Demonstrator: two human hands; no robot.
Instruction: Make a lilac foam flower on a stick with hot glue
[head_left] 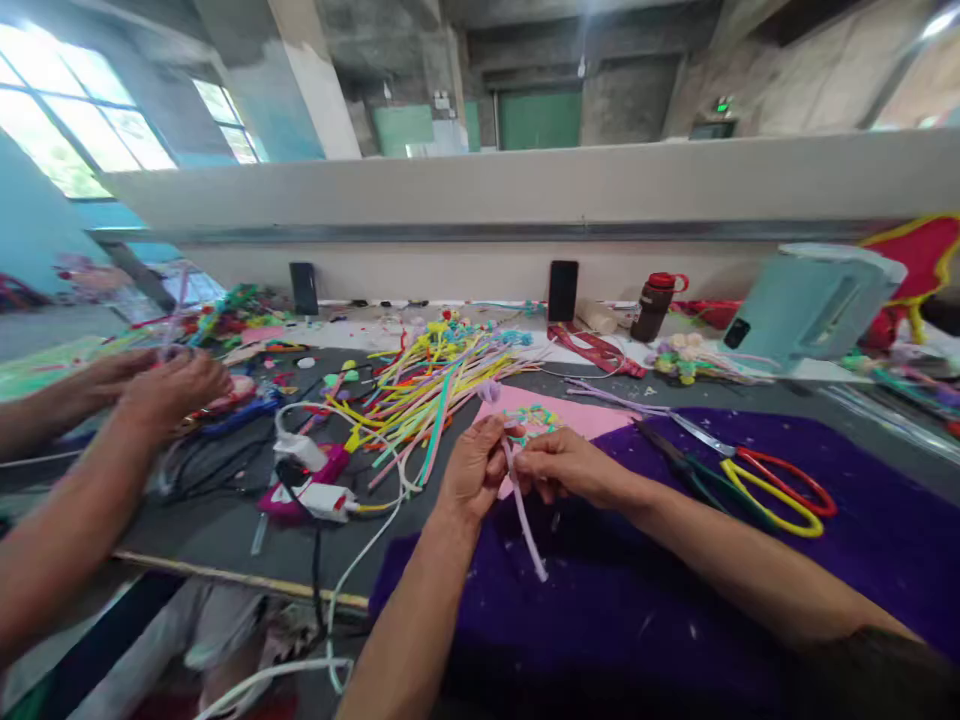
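A pale lilac pipe cleaner (527,525) hangs from between my two hands, its free end pointing down over the purple cloth (600,600). My left hand (478,465) pinches it near the top, where a curled lilac loop (489,390) shows above the fingers. Close beside it, my right hand (559,465) has its fingers closed on the same pipe cleaner; the fingertips partly hide the grip. Behind the hands lies a pink sheet (592,412) with small green, yellow and pink pieces (536,420) on it.
Scissors with red and yellow handles (780,490) and dark-handled scissors (697,475) lie at right. Pipe cleaners (420,400) are heaped beyond my left hand. Plugs and cables (322,495) sit left. A co-worker's hands (165,385) work at far left. A brown bottle (652,307) stands behind.
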